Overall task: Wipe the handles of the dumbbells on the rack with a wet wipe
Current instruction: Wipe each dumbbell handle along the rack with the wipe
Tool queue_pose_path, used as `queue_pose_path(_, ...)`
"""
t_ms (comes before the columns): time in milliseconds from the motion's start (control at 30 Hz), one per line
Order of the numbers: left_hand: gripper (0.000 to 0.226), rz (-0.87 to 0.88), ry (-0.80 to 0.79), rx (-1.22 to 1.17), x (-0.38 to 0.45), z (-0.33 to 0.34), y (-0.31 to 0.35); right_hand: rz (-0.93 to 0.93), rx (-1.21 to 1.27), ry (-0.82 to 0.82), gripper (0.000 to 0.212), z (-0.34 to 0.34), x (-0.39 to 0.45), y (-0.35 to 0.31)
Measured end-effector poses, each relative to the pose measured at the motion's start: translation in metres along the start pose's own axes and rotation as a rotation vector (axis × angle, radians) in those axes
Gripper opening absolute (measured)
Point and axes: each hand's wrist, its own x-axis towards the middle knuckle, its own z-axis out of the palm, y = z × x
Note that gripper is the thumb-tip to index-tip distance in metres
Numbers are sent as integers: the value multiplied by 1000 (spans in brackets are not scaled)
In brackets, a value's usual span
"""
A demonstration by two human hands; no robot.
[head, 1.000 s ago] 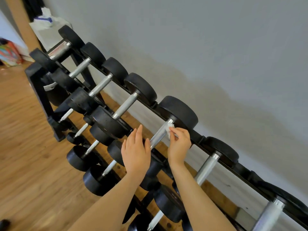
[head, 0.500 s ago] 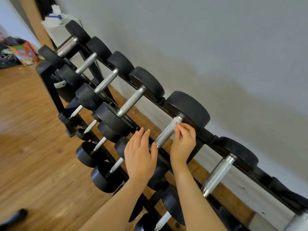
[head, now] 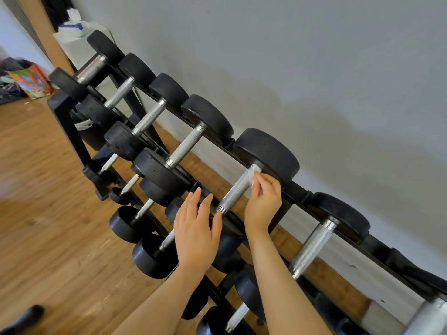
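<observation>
Pinching a wet wipe (head: 254,174) against the far end of a dumbbell handle (head: 235,189), the right hand (head: 263,201) is gripping it; just beside, the left hand (head: 196,228) is lying flat with straight fingers on the near weight head.

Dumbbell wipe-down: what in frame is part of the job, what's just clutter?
Job:
- wet wipe, pinched in right hand
- dumbbell handle being wiped
- left hand, flat on that dumbbell's near head
- rack

Clutter:
- colourful bag on floor
- tissue box on white stand
</observation>
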Motion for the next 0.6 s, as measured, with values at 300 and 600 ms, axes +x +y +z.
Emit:
queue_pose_path(300,51,18,23,15,1,2,-1,-51,-47,-10,25,2,-6,4)
queue_pose_path(600,48,27,52,-2,1,1,-1,-66,-31,-13,26,2,-16,5)
